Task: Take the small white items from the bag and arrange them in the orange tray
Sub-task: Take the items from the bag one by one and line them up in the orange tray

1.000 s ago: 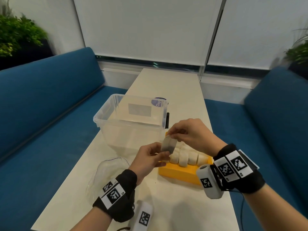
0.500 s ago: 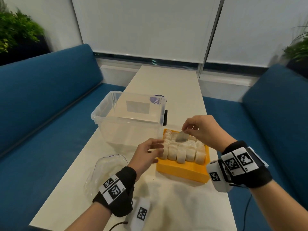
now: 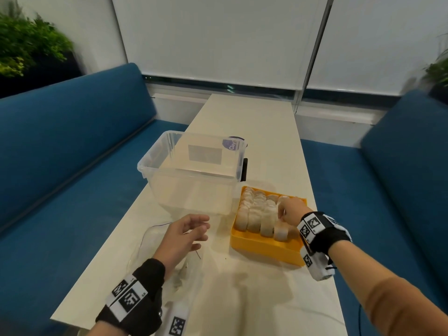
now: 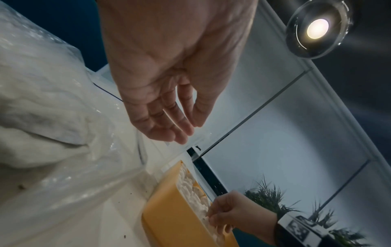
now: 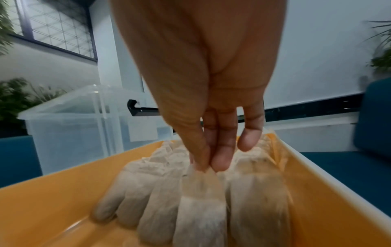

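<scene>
Nearest us on the bench [image 3: 254,299]: the bag [image 3: 155,248], clear plastic, crumpled flat under our left hand [image 3: 184,235]. That hand hovers over it, fingers relaxed and spread, holding nothing. Can't tell how many items remain inside; the left wrist view shows a whitish lump [image 4: 42,117] in the plastic.

Next out: the tray [image 3: 264,249], right of the bag. Sachets [image 3: 254,214] stand on edge in tight rows, near end of the tray bare. Our right hand [image 3: 291,212] is down in the rightmost row, thumb and fingertips pinching the top edge of one sachet [image 5: 201,192] as it seats among its neighbours.

Risks, as we judge them:
- Let go early and the sachet tips toward the bare front; nothing props it there.
- Pushing it in could knock over the row.
- Thin paper pinched by the edge may tear.

Beyond: clear tub [image 3: 191,175], just beside the tray.
</scene>
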Available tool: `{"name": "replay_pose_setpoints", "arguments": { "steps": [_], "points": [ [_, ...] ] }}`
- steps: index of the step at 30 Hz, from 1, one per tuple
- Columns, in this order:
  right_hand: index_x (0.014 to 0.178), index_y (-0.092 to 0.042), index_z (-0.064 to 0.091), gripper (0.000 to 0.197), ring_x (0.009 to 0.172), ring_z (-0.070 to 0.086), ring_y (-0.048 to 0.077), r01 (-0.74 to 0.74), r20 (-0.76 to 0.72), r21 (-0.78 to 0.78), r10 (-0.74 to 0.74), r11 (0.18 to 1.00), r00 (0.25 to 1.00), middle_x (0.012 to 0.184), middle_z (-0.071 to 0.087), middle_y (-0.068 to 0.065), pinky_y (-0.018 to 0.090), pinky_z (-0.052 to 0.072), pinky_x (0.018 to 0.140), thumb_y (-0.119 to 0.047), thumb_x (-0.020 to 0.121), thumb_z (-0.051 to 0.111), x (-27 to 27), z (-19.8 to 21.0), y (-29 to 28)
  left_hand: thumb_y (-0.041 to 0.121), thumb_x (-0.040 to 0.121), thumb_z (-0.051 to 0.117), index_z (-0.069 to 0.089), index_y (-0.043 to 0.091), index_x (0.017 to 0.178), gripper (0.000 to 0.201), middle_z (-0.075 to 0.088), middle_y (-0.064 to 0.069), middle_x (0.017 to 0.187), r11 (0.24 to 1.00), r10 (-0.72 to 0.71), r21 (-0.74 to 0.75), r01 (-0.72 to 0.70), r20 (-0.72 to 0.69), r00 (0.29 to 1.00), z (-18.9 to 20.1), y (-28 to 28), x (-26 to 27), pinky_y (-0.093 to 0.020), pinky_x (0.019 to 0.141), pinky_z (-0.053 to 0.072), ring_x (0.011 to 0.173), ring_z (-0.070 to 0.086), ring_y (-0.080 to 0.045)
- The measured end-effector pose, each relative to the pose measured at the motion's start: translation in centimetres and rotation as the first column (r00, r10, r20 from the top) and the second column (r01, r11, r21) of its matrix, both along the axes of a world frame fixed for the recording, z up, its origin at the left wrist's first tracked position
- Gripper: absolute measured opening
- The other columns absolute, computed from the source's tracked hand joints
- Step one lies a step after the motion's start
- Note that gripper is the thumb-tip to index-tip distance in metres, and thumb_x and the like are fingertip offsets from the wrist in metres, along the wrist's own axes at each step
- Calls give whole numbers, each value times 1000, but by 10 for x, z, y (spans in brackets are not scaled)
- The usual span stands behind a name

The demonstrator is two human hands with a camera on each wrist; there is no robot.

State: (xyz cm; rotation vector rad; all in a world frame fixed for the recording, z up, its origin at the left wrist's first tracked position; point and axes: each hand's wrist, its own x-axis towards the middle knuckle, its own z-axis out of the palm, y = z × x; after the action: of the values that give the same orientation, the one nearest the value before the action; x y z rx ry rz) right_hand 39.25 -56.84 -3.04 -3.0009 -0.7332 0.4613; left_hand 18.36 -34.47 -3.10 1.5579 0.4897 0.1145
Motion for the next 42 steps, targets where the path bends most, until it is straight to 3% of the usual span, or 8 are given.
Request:
{"name": "replay_pose_setpoints", "arguments": {
  "steps": [8, 14, 21, 28, 35, 37, 39, 42],
  "points": [
    [104, -10, 67, 24, 100, 63, 30, 58, 51, 61, -61, 996, 997, 115, 63, 13, 37, 53, 88, -5, 90, 49, 5, -1, 4, 11, 93, 61, 69, 20, 108, 19, 73, -2, 104, 998, 55, -41, -56, -20, 998, -5, 15, -21, -27, 73, 52, 85, 68, -17],
    [100, -7, 69, 20, 91, 60, 24, -12, 96, 361, -24, 932, 995, 102, 67, 11, 27, 45, 78, -11, 92, 51, -31, 53, 15, 5, 90, 63, 71, 18, 99, 17, 72, -4, 98, 983, 130, 131, -125, -30, 991, -7, 41, -48, -23, 68, 50, 86, 67, -20],
    [93, -21, 72, 12, 77, 56, 7, -200, 24, 571, 227, 796, 974, 94, 64, 0, 10, 41, 69, -20, 88, 61, -124, 58, 61, 11, 85, 69, 73, 36, 83, 26, 50, 4, 117, 680, 232, 729, -84, -105, 967, -31, 85, -64, -35, 101, 34, 117, 44, -21],
    [125, -32, 58, 36, 132, 34, 30, -73, -303, 404, 209, 912, 930, 141, 28, 13, 31, 31, 106, -33, 89, 60, -177, -19, 122, 9, 81, 68, 63, 32, 119, 44, 50, -11, 132, 826, 38, 518, 219, -440, 897, -54, 89, -69, -36, 100, 46, 119, 53, -28],
    [149, -31, 11, 84, 90, 45, 24, 100, -378, 369, 51, 924, 925, 112, 35, 10, 13, 33, 60, -10, 84, 59, -191, -54, 140, -7, 76, 63, 37, 23, 146, 80, 25, -1, 149, 852, -98, 496, 169, -165, 981, -57, 83, -82, -15, 102, 30, 138, 31, -16],
    [149, -28, 11, 85, 98, 47, 28, 125, -382, 368, 27, 922, 924, 119, 35, 13, 16, 36, 69, -5, 83, 59, -196, -57, 141, 6, 78, 70, 40, 27, 143, 75, 10, 1, 155, 792, -94, 577, 197, -203, 975, -66, 82, -86, -19, 104, 30, 137, 27, -21],
    [149, -24, 14, 83, 111, 47, 30, 135, -370, 367, 11, 920, 929, 125, 33, 14, 15, 33, 79, 0, 83, 57, -201, -59, 143, 16, 79, 72, 52, 32, 131, 59, 7, -2, 156, 614, 1, 773, 157, -200, 980, -71, 79, -88, -33, 105, 32, 129, 26, -27],
    [147, -19, 21, 77, 114, 47, 29, 142, -334, 366, -13, 920, 943, 127, 32, 13, 14, 32, 81, 2, 82, 57, -206, -63, 146, 0, 75, 67, 67, 18, 98, 29, 47, -9, 130, 421, -100, 903, -90, 145, 984, -69, 72, -79, -40, 86, 48, 101, 48, -27]
  ]
}}
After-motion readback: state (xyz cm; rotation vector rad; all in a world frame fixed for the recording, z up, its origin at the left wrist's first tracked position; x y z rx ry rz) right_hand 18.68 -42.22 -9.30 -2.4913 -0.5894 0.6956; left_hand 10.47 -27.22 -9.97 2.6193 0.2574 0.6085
